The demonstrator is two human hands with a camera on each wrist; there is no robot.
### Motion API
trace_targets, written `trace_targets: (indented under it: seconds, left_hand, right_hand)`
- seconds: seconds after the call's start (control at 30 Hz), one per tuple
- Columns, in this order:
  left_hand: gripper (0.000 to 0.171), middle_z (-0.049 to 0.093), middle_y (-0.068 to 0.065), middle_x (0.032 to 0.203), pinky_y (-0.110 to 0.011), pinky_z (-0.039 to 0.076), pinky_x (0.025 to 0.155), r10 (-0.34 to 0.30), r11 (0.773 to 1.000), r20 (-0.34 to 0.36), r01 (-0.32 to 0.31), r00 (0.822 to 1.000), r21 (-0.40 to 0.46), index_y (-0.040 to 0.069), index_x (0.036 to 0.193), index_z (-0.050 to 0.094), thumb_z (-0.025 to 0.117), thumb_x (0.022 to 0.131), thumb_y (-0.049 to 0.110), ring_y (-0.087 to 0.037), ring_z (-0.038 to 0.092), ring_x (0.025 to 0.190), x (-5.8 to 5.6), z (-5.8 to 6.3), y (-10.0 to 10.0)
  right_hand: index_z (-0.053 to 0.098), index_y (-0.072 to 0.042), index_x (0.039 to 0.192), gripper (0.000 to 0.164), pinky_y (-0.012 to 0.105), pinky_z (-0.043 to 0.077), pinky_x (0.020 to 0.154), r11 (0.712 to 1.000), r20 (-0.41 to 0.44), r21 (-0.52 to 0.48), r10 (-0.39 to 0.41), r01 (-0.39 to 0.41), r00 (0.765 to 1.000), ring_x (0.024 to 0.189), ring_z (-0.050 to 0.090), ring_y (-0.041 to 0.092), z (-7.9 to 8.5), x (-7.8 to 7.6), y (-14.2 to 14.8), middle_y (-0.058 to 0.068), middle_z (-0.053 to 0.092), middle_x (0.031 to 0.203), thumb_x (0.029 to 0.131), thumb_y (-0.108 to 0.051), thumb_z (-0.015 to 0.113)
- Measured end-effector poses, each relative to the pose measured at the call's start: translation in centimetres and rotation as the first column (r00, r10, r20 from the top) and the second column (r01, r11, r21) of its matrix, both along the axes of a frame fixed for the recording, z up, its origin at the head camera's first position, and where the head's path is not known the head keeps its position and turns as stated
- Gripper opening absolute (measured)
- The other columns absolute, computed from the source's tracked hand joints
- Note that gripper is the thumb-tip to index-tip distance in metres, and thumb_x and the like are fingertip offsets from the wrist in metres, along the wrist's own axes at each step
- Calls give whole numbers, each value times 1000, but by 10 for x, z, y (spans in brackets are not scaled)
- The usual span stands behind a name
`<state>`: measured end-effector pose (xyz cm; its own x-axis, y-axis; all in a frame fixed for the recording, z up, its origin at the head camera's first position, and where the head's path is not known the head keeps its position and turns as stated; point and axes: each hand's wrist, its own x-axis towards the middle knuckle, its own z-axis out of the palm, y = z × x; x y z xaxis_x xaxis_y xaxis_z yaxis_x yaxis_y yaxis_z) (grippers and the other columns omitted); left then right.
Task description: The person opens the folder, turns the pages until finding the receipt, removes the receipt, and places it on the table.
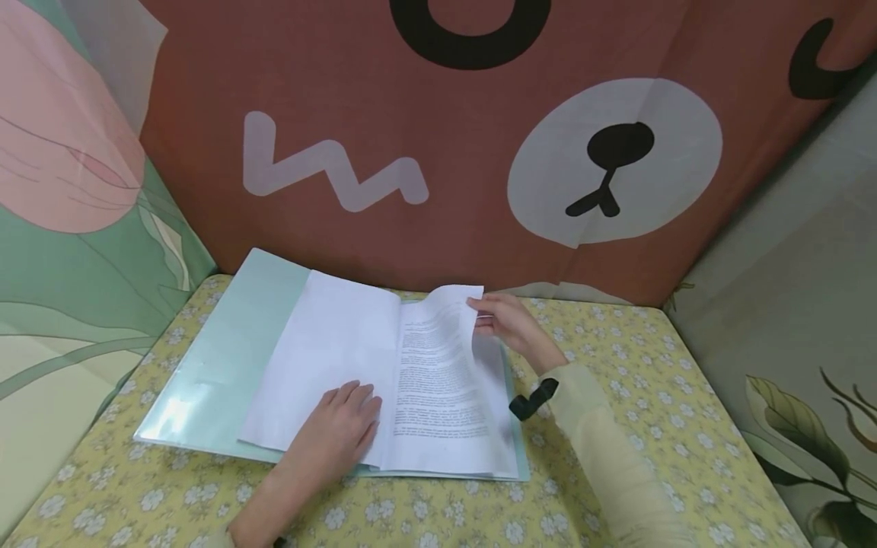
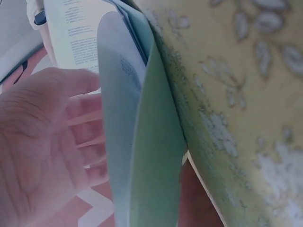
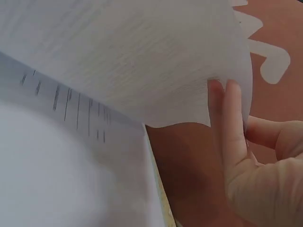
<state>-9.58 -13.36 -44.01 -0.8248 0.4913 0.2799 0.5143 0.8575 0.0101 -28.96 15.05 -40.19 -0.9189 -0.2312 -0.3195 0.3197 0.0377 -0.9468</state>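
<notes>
Perhaps the page (image 1: 438, 380) left of the right hand (image 1: 512, 323), which pinches its edge, could crease if tugged sharply, while the left hand (image 1: 340, 426) lies relaxed on the facing sheet (image 1: 336, 335), folder (image 1: 233, 335) underneath.

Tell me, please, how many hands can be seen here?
2: the left hand rests on the left page, and the right hand pinches the printed page near its top right corner. Neither is hidden.

The folder (image 1: 222, 373) lies on the worktop (image 1: 617, 380) before me, my left hand (image 1: 342, 422) on its left page (image 1: 329, 342), my right hand (image 1: 510, 323) at the right page's (image 1: 438, 380) far corner, the backdrop (image 1: 466, 167) behind.
</notes>
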Motion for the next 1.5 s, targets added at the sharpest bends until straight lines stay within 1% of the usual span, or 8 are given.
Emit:
trace_targets:
  seconds: [0.2,0.3,0.47,0.6,0.8,1.03,1.2,1.5]
  left_hand:
    - [30,69,-15,125,-50,58,91,-69,996,-162,76,984,43,7,120,73,74,96,25,-36,64,120,-2,6,2]
    - [31,69,-15,124,-49,59,89,-112,988,-256,134,960,71,6,119,73,57,106,30,-36,64,119,-2,10,2]
    - [59,69,-16,124,-47,61,85,-158,969,-373,216,914,119,4,119,72,24,114,39,-35,65,117,0,18,6]
    - [60,67,-17,128,-47,61,84,-189,956,-423,265,886,127,3,121,71,25,114,42,-35,65,118,3,24,9]
    - [57,65,-18,132,-46,61,84,-236,930,-484,341,843,140,1,123,69,33,113,45,-34,65,119,8,32,17]
    - [64,64,-17,135,-45,59,87,-254,920,-507,367,824,137,2,125,68,34,111,54,-33,63,122,11,35,21]
    - [67,63,-16,138,-45,58,91,-278,906,-492,396,825,151,3,126,68,37,108,60,-32,62,125,13,37,22]
    - [60,67,-15,133,-48,55,98,-319,898,-536,430,782,92,4,124,69,36,110,53,-31,63,125,15,42,24]
  right_hand:
    - [56,6,125,22,29,63,75,981,85,-192,-10,26,996,84,74,17,9,2,-7,10,72,97,106,-3,58]
    - [55,6,126,21,28,62,80,960,122,-277,-2,36,993,87,74,17,13,3,-11,11,71,99,106,0,55]
    - [57,6,121,16,30,61,85,914,191,-397,-1,78,982,92,73,19,19,6,-19,14,69,104,106,3,53]
    - [59,7,112,11,28,61,85,871,238,-481,17,102,971,92,72,20,23,8,-27,15,67,105,106,5,49]
    - [59,7,106,17,29,61,84,810,250,-576,43,113,967,88,72,21,26,7,-38,17,69,99,106,8,42]
    - [56,6,111,15,29,61,84,797,215,-593,22,113,976,88,71,20,30,10,-53,15,68,99,106,9,42]
    - [57,6,106,15,26,62,76,798,201,-592,12,112,980,84,71,19,31,10,-63,14,68,93,105,10,42]
    - [59,4,100,17,24,61,70,805,191,-583,4,111,982,80,70,17,29,10,-79,12,68,87,105,10,43]
